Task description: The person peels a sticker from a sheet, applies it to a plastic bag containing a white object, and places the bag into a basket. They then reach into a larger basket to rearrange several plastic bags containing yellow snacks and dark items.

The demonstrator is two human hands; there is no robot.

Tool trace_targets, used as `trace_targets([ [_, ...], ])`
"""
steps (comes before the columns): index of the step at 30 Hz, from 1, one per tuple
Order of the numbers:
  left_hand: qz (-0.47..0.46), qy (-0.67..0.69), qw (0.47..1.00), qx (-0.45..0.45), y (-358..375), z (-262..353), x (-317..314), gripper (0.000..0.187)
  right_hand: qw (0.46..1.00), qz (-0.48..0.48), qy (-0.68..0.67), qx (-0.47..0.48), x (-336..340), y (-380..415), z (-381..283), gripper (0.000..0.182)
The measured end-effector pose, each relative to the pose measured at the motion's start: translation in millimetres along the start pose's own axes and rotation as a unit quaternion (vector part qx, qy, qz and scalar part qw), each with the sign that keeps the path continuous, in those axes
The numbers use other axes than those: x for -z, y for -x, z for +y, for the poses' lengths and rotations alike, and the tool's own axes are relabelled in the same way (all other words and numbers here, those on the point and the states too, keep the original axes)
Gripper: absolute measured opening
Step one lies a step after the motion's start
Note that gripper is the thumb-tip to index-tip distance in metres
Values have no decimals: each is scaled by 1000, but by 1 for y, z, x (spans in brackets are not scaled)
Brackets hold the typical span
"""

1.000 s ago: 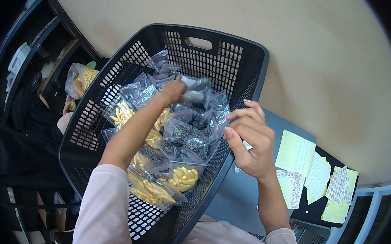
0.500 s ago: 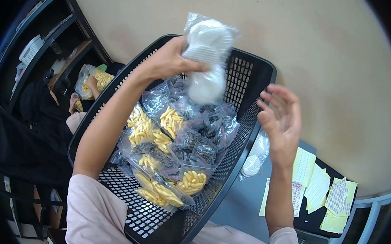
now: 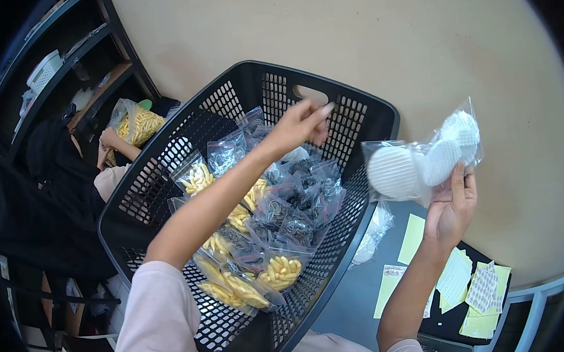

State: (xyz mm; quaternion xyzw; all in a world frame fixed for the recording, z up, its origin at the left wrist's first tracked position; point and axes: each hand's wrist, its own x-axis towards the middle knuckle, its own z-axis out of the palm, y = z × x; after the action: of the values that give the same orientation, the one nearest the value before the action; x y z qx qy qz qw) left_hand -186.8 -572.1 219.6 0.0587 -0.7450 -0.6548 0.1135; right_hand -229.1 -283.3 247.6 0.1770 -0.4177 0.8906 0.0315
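My right hand (image 3: 453, 207) grips a clear plastic bag of white cotton pads (image 3: 441, 161), raised to the right of the black basket. The round, ridged pads show through the film. Over the basket's far end hovers my left hand (image 3: 300, 128), empty, its fingers loosely bent and apart from the thumb. Inside the black plastic basket (image 3: 371, 103) lie several zip bags of yellow pieces (image 3: 280, 271) and several zip bags of dark, coiled items (image 3: 296, 223), whose kind I cannot make out.
Another clear bag with white pads (image 3: 366, 245) lies on the grey table (image 3: 347, 294) right of the basket. Yellow and white sticker sheets (image 3: 486, 289) lie farther right. At left, another person's hands (image 3: 109, 140) hold a bag of yellow pieces (image 3: 138, 125) beside dark shelves (image 3: 90, 46).
The bag of cotton pads has passed from my left hand to my right hand, moving rightward out over the basket's edge. The other person's hands have shifted on their bag.
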Motion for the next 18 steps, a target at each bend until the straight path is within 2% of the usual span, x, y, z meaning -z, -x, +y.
trace_targets([
  [1,24,-126,989,68,-5,-42,13,27,1000,11,-20,4,16,-5,3,17],
  [2,26,-424,903,-67,-9,-107,30,27,998,41,-36,-19,31,-6,3,18],
  [3,34,-510,859,-25,-1,-146,36,29,998,38,-38,-15,50,-10,6,18],
  [4,43,-588,807,20,11,-170,38,34,996,79,-42,-23,71,-15,11,20],
  [5,46,-586,809,21,19,-180,41,34,991,119,-44,-32,89,-16,17,21],
  [7,54,-686,726,4,28,-191,44,32,991,116,-9,-67,113,-12,28,23],
  [8,50,-685,724,63,21,-194,41,29,988,116,24,-101,123,-8,36,25],
  [9,47,-682,727,63,18,-192,39,29,987,118,29,-102,133,-2,49,25],
  [11,28,-687,716,118,9,-186,37,32,971,112,115,-175,158,6,82,29],
  [12,-47,-665,726,168,-4,-192,46,37,962,91,152,-209,176,12,101,32],
  [13,-48,-664,728,167,-6,-182,53,37,949,71,189,-242,179,17,108,35],
  [15,-183,-685,679,192,-2,-161,63,39,925,119,230,-277,164,35,127,25],
  [16,-156,-697,676,182,6,-157,61,44,927,113,241,-263,172,42,144,30],
  [17,-156,-698,675,181,7,-163,62,44,920,65,277,-269,192,45,159,36],
  [18,-150,-704,667,190,6,-173,64,52,921,66,291,-250,190,51,168,38],
])
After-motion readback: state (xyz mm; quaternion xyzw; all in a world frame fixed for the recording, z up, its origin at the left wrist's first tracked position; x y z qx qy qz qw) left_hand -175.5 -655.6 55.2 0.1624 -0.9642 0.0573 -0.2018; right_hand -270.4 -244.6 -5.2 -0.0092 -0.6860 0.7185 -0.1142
